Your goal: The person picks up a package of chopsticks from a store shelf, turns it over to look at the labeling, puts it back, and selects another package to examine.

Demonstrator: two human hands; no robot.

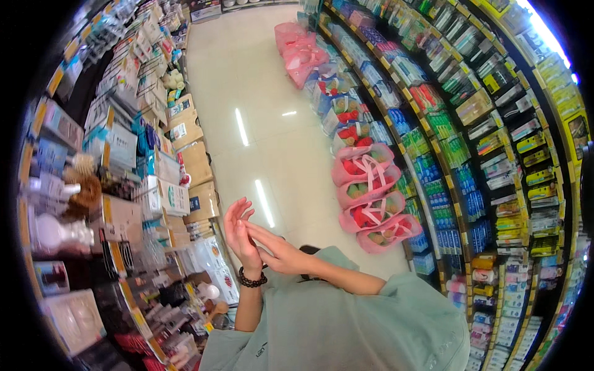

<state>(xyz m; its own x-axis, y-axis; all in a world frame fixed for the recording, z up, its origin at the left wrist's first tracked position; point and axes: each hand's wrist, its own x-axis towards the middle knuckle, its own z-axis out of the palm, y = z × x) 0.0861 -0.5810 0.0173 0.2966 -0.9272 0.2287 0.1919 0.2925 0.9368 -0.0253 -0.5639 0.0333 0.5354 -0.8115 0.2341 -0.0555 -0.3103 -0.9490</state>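
- Brown, flat-faced package [199,199] stands on the left shelving, up and left of my hands.
- Glossy white packet [212,264], flat and nearest to me, lies left of my left wrist, apart from it.
- My left hand [242,242] is raised upright above a dark, round-beaded bracelet [252,279], its fingers slightly spread and gently curled.
- My right hand [283,255] reaches across from a loose grey-green sleeve [414,303], fingers nearly straight, pressed together, laid against my left hand.
- Pink bags [356,198] sit rounded on smooth, shiny tiles [297,191].
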